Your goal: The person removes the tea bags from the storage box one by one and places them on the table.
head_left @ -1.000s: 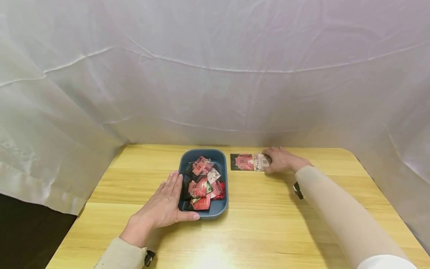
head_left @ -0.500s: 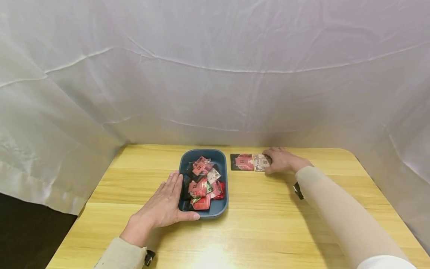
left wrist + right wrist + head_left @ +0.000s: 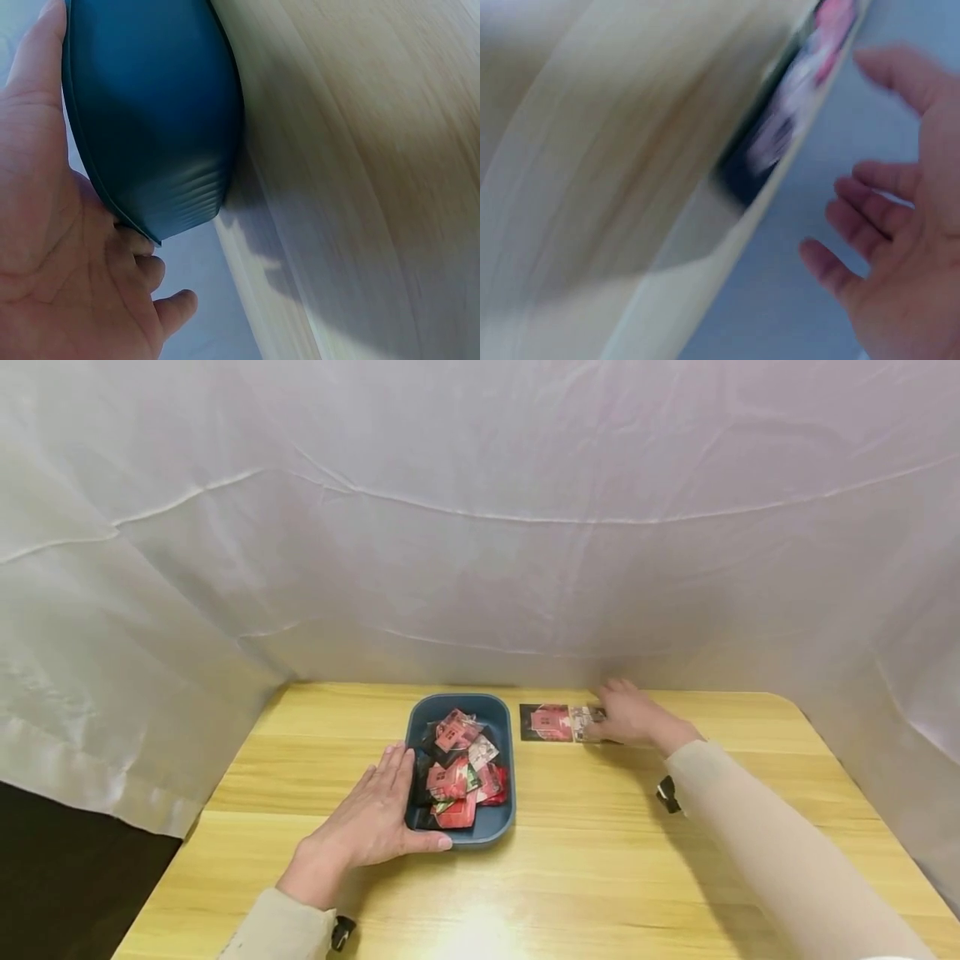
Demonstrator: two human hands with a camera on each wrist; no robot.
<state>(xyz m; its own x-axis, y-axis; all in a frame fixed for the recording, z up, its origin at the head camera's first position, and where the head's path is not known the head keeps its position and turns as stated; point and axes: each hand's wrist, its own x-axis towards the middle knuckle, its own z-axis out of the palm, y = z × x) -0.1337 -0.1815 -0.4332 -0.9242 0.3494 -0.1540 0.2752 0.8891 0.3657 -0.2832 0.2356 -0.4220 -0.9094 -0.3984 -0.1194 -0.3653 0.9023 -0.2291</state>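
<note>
In the head view my left hand (image 3: 367, 822) lies along the left side and near corner of a dark blue plastic box (image 3: 492, 714). Its fingers are straight at the rim, thumb at the near edge; the left wrist view shows the palm beside the box's outer wall (image 3: 157, 97). Flat on the table, right of the box, a black and red square packet (image 3: 546, 723) sits side by side with a pale patterned one (image 3: 583, 723). My right hand (image 3: 637, 717) is over the pale packet's right part, partly hiding it. The right wrist view shows these fingers spread, holding nothing.
Several small packets (image 3: 453, 781) in red, black, white and green are heaped inside the box. The wooden table (image 3: 585, 843) ends at a pale fabric curtain (image 3: 480, 568) along the back and sides.
My right hand has loosened from the pale packet and lifted slightly, fingers extending. The left hand keeps its place on the box. The head view has shifted a little.
</note>
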